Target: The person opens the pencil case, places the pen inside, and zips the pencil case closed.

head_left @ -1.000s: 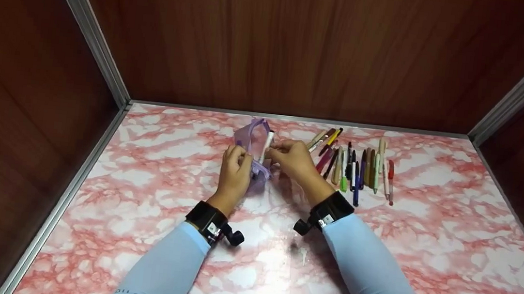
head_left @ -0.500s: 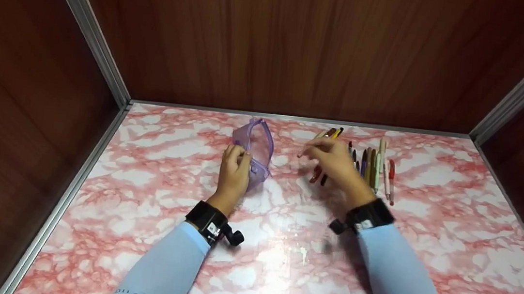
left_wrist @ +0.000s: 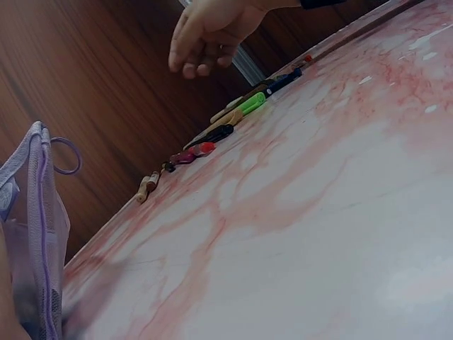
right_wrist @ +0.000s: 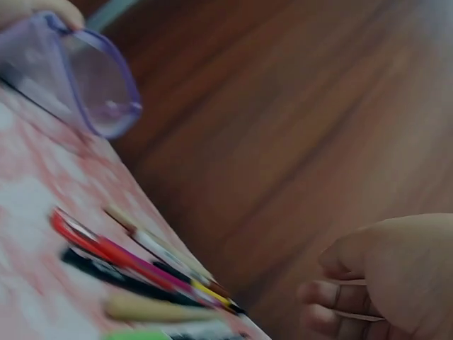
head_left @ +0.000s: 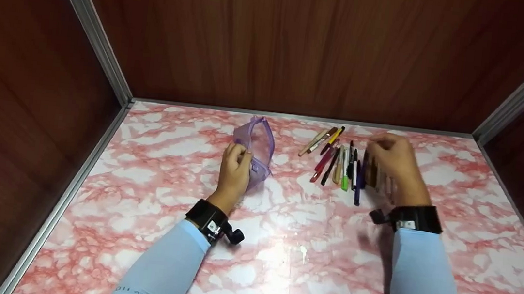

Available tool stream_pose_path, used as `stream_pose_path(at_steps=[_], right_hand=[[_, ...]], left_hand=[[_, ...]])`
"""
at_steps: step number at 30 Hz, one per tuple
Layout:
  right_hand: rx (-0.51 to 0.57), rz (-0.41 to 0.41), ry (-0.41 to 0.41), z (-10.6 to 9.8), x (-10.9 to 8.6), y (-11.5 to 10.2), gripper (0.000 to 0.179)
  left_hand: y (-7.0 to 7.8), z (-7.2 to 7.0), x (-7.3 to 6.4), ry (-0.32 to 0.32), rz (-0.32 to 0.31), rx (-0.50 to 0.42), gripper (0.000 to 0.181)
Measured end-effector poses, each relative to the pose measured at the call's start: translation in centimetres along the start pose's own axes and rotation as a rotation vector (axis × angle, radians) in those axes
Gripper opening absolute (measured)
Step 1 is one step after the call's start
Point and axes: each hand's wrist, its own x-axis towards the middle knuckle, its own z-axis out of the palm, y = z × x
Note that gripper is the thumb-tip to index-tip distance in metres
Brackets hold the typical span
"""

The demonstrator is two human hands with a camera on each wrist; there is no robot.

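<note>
Honestly, I'd keep your left hand [head_left: 234,168] right where it is: it's pinching the side of the purple mesh pouch [head_left: 258,168], left of centre near the back edge of the tabletop [head_left: 105,199], mouth gaping nicely. Your right hand [head_left: 393,157] hangs above the right end of the pens [head_left: 338,167], fingers loosely curled, nothing in them as far as I can see. If you're picking one, I'd pinch it near the middle and line it up with the mouth so it doesn't snag the rim. The pouch mouth faces the right edge, its long axis running roughly from back edge to near edge. Most pens lie that way too, but the leftmost few slant, far ends toward the back right corner. Can't tell about those behind your hand.
</note>
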Motion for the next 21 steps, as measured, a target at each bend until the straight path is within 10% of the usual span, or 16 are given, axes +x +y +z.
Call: stream_pose_path(at_steps=[21], right_hand=[[-0.246, 0.358, -0.039, -3.6, -1.1, 5.9, 0.083]], left_hand=[[0.3, -0.1, -0.2, -0.009, 0.004, 0.007, 0.014]])
